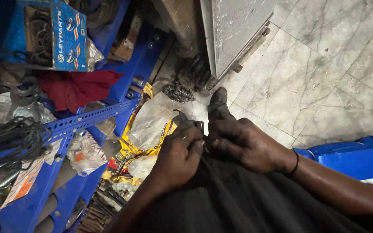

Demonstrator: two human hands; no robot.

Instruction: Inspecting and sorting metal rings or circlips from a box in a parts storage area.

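Marble floor below; both hands' grip point(201, 140) pinches small metal part point(198, 125) together.

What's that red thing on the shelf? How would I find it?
Look at the big blue metal shelving on the left. On its upper shelf, just under a blue cardboard box, lies a crumpled red cloth. It is the only soft, dark red thing there; its neighbours are grey metal rings and black wires.

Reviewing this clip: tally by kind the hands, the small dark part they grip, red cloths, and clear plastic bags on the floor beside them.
hands: 2, left hand and right hand
small dark part: 1
red cloth: 1
clear plastic bag: 1
Total: 5
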